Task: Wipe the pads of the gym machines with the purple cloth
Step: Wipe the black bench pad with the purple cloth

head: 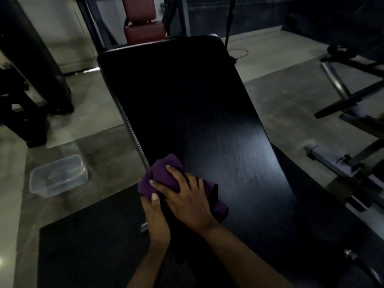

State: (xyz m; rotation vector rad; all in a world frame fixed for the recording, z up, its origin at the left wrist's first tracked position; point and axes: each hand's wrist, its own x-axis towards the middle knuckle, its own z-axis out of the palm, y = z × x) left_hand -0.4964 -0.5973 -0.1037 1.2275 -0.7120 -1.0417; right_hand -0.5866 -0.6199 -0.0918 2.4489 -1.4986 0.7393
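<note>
Both hands on the purple cloth (164,179) at the near left edge of the long black bench pad (197,113), right hand (190,201) flat on top, left hand (154,221) pinching its corner — wiping under way, next likely a sweep toward the pad's far end.

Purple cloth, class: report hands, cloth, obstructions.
Both hands on folded purple cloth: right hand flat on top, left hand gripping its edge. Cloth on long black bench pad. Nothing blocking.
</note>
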